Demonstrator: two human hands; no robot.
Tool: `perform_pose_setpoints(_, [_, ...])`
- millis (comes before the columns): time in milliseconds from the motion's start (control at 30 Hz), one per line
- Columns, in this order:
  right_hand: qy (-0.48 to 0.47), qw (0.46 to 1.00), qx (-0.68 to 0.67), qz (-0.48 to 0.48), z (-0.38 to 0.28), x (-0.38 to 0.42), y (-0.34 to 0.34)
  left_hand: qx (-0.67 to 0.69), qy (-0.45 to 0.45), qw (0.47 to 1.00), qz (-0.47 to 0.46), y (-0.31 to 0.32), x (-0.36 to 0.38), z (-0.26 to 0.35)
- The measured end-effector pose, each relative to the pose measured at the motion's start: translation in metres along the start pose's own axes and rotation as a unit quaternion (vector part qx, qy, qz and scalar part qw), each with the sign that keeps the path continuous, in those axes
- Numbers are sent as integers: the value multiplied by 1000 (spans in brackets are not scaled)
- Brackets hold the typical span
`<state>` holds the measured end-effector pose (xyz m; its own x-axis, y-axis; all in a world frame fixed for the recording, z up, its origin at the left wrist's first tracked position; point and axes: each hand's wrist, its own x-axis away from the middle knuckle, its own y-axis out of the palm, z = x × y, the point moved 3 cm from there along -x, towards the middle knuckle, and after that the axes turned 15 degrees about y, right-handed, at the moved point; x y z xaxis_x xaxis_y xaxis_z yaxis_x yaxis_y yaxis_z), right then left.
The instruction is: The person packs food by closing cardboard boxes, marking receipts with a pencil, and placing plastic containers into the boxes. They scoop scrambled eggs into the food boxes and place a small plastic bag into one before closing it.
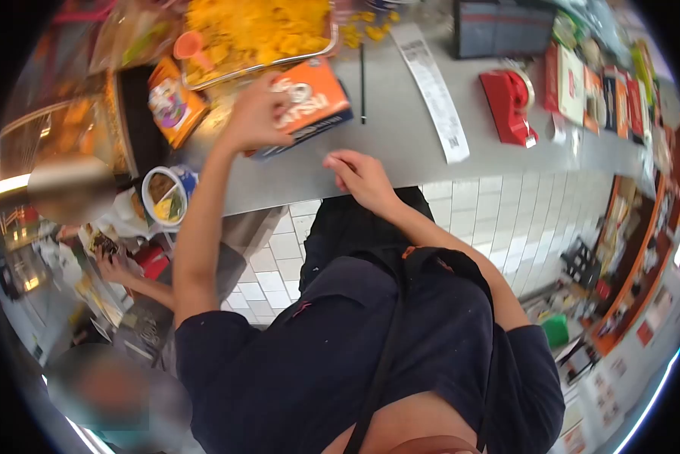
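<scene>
My left hand (262, 117) is gripping the left end of an orange box (318, 91) with white lettering and a dark blue side, which lies tilted on the metal counter (279, 181). My right hand (361, 180) is at the counter's front edge, right of and below the box and apart from it. Its fingers are curled with the tips pressed together; anything between them is too small to make out. A tray of yellow pieces (260, 30) stands behind the box, and an orange packet (175, 104) lies to its left.
An orange scoop (191, 48) rests at the tray. Right of the box are a thin black stick (362, 83), a long paper receipt (432, 92) and a red tape dispenser (506, 106). A food tub (167, 195) stands left of my forearm. Another person's hand (116, 266) is at lower left.
</scene>
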<state>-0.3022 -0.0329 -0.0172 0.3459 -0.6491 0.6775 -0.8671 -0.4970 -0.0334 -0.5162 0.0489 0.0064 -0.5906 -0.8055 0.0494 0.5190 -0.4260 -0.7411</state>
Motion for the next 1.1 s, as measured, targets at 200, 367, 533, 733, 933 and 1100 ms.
perform_pose_setpoints(200, [-217, 976, 3, 21, -89, 42, -21, 639, -195, 739, 91, -5, 42, 66])
perform_pose_setpoints(367, [-21, 957, 34, 287, -22, 20, -94, 778, -293, 506, 229, 63, 44, 98])
perform_pose_setpoints(533, [34, 889, 97, 445, 55, 35, -181, 874, -157, 375, 267, 114, 69, 71])
perform_pose_setpoints(733, [-20, 885, 165, 435, 63, 26, -195, 887, -38, 411, 206, 73, 4, 100])
perform_pose_setpoints(933, [-124, 724, 66, 676, 55, 89, -245, 298, 221, 924, 92, 35, -110, 153])
perform_pose_setpoints(1100, [-106, 870, -84, 474, 84, 31, -290, -55, 365, 916, -154, 104, -169, 158])
